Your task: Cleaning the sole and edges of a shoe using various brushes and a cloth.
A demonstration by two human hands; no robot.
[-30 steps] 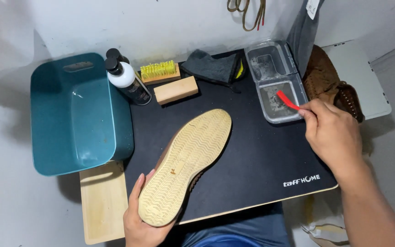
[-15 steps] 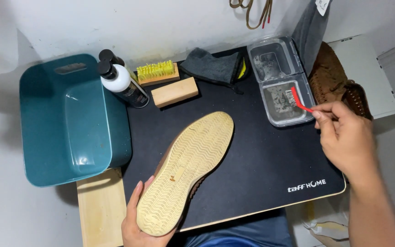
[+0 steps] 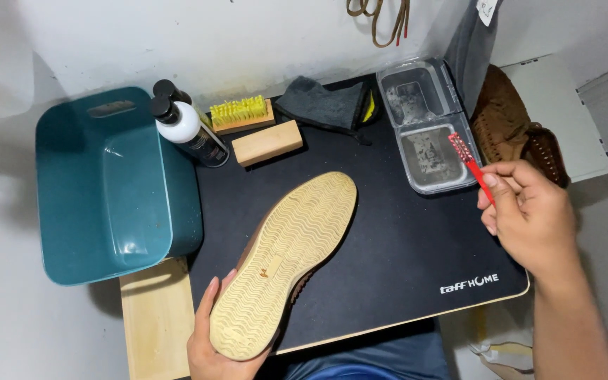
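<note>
2 hands work over the black mat [image 3: 388, 253] that covers the desk. Nearest the camera, at the mat's front edge, the left hand [image 3: 209, 345] is closed around the heel end of a brown shoe [image 3: 286, 257], held with its pale, wave-patterned sole turned up; the toe points toward the middle of the mat. At the mat's right edge the right hand [image 3: 526, 214] pinches the handle of a small red brush [image 3: 469, 165], whose bristled head hangs over the nearer compartment of a clear plastic tray [image 3: 427, 119] with 2 compartments, lying on the mat's far right corner.

Left of the mat stands a teal tub [image 3: 107, 186], with a pale wooden board [image 3: 156, 317] just in front of it. Along the mat's far edge lie a bottle with a white body and black cap [image 3: 184, 130], a plain wooden block [image 3: 267, 143], a wooden brush with yellow bristles [image 3: 241, 112] and a crumpled dark cloth [image 3: 325, 105]. Right of the tray, off the mat, lies a 2nd brown shoe [image 3: 511, 127]. Laces [image 3: 381, 17] hang on the white wall beyond.
</note>
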